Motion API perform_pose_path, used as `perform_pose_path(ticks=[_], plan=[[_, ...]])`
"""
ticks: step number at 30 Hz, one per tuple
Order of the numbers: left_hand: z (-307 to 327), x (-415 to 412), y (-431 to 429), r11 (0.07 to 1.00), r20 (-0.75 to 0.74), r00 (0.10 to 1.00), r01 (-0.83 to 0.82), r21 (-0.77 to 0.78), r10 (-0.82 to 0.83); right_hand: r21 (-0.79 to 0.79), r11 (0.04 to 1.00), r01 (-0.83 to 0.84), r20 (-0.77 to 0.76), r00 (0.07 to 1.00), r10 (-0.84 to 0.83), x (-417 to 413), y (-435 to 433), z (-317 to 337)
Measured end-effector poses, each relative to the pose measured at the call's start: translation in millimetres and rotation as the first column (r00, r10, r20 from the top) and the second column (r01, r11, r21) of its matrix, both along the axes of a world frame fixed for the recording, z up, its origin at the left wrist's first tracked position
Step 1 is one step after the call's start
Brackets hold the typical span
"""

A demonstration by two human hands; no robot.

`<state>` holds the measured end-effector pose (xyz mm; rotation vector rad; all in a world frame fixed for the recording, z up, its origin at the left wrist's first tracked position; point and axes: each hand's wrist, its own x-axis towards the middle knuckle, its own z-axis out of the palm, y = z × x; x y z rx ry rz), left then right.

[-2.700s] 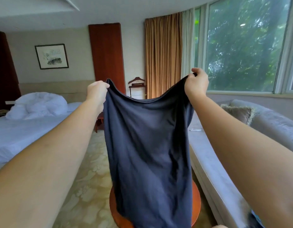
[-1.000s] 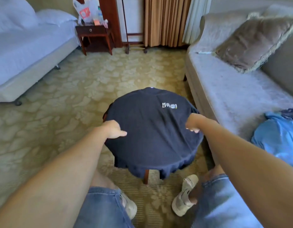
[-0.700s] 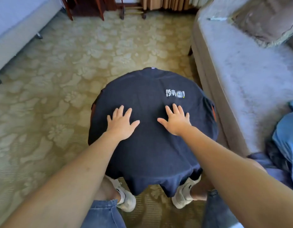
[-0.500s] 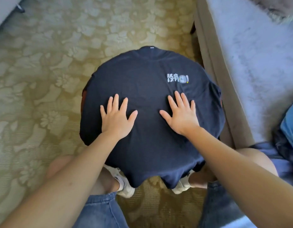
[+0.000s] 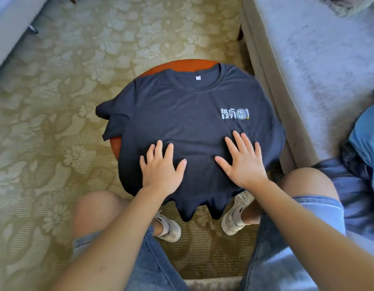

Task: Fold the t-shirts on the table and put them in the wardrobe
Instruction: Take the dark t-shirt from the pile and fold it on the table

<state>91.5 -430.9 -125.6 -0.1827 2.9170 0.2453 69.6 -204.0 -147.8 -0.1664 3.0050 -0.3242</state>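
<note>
We have the dark t-shirt [image 5: 192,114] lying print-up over the round table [image 5: 179,64], its length running from the collar on the far side to the hem hanging off the near edge. Our left hand [image 5: 161,171] and right hand [image 5: 245,164] press flat on it, fingers spread.

Dark navy t-shirt [image 5: 182,114], white-grey print [image 5: 234,114], white neck label [image 5: 198,77]. Under t-shirt: reddish-brown table [image 5: 182,64]. Left of t-shirt: olive-gold carpet [image 5: 66,80], pale floral pattern. Right of t-shirt: pale grey sofa [image 5: 318,70], light blue cloth [image 5: 366,131]. Below t-shirt: blue denim shorts [image 5: 156,269].
</note>
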Motion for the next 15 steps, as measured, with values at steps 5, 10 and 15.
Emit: perform_pose_path(ticks=[5,10,15], plan=[[17.4,-10.6,-10.9,0.993,-0.053,0.997,-0.044,0.112,0.050,0.020,1.000,0.007,0.034,0.999,-0.008,7.1,6.6,13.6],[24.2,-38.4,-42.2,0.988,-0.142,0.983,-0.099,0.119,0.116,-0.017,1.000,0.005,0.034,0.999,-0.005,-27.7,-23.8,33.9],[2.8,-49.0,-50.5,0.988,-0.087,0.990,-0.097,0.123,0.108,-0.077,0.995,-0.062,0.095,0.993,0.069,-63.4,-80.8,28.9]])
